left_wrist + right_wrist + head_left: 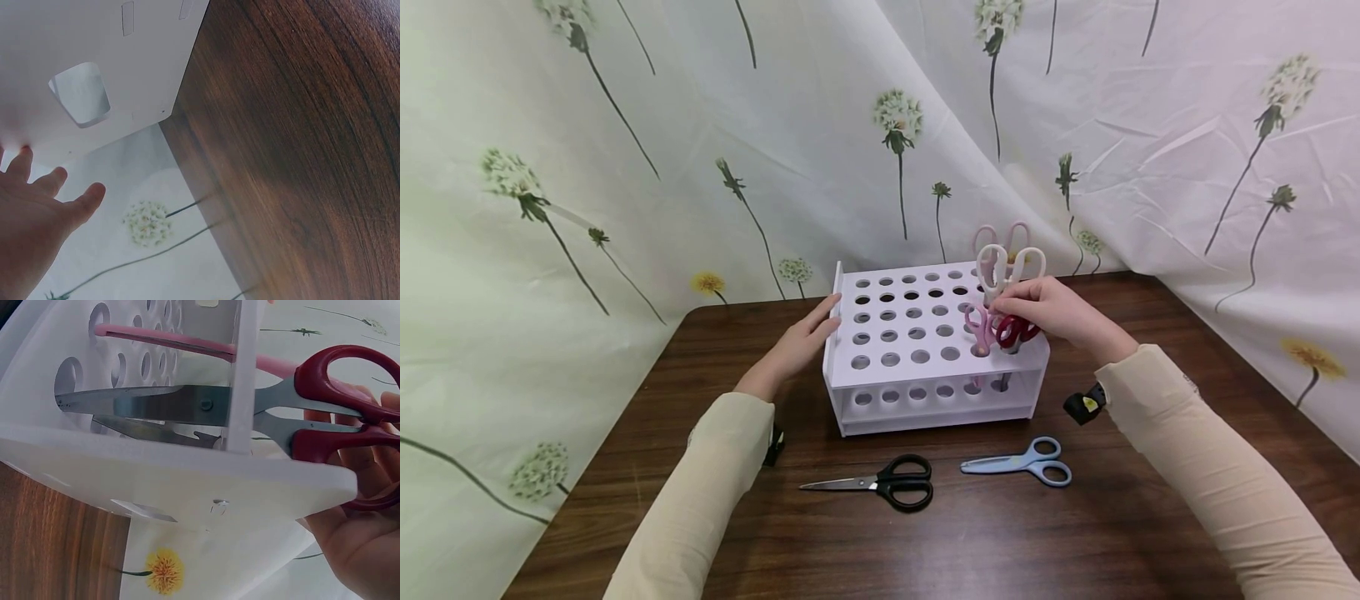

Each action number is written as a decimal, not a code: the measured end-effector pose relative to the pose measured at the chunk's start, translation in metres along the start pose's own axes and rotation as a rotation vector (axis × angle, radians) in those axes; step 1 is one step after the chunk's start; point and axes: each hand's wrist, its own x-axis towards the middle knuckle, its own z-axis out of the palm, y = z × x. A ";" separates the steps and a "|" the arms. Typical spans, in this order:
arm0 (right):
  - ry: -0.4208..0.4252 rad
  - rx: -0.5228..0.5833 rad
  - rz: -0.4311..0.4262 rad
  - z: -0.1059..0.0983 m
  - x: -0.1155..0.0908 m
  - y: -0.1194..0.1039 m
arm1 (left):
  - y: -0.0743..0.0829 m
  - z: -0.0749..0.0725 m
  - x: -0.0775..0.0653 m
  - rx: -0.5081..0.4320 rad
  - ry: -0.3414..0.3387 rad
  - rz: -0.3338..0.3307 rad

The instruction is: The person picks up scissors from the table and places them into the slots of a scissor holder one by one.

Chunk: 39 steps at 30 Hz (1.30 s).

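Note:
My left hand (805, 339) rests with fingers extended against the left side of a white holed rack (880, 375). In the right wrist view my right hand (369, 550) curls behind the handles of red-handled scissors (325, 440), whose blades pass down through the rack's front right hole to the lower shelf. Its fingertips bunch together in the head view, close to pink scissors (979, 327) in the neighbouring hole and white-handled scissors (992, 271) farther back. Pale pink scissors (1019, 237) stand behind those. The exact finger contact is hidden.
Black-handled scissors (904, 483) and light blue scissors (1037, 462) lie on the brown wood table (880, 550) in front of the rack. A pale curtain printed with dandelions (820, 125) hangs behind and along both sides.

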 end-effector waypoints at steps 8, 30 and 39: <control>0.001 0.004 0.001 0.000 -0.002 -0.002 | 0.001 0.000 0.000 0.006 -0.004 0.004; 0.087 0.037 0.029 -0.008 -0.009 0.002 | -0.001 0.001 0.001 -0.001 0.007 0.022; 0.122 0.032 0.009 -0.013 -0.016 0.006 | 0.000 -0.001 0.000 -0.028 -0.007 0.020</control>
